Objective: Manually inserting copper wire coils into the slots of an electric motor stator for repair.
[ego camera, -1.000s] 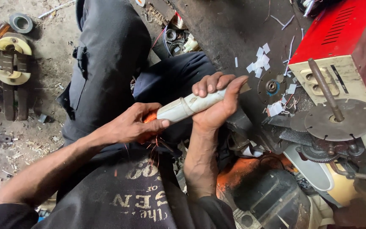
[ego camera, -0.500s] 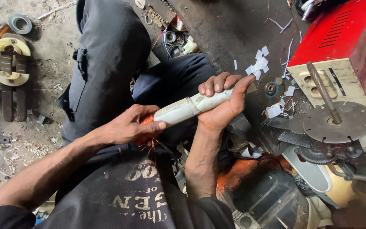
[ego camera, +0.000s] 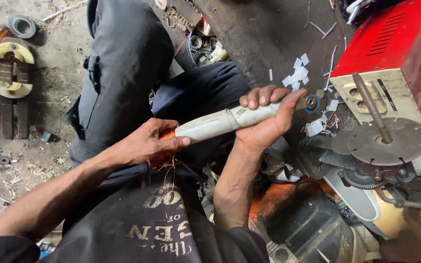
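A long whitish rod-shaped piece [ego camera: 225,122] lies across my lap, wrapped in pale sleeving. My right hand [ego camera: 264,122] grips its far end, fingers curled over the top. At its near end my left hand [ego camera: 149,143] closes around a bundle of copper wire [ego camera: 167,134]. Thin copper strands [ego camera: 169,173] hang down from under that hand onto my dark shirt. Most of the wire bundle is hidden by my fingers.
A red and cream machine box [ego camera: 391,63] stands at the right, with a toothed metal disc on a spindle [ego camera: 383,141] in front of it. White paper scraps [ego camera: 298,73] lie on the dark floor. A yellow-ended clamp tool [ego camera: 10,68] sits at the far left.
The rod has shifted slightly in my hands, and my right hand has moved a little along it. My left hand stays on the copper end.
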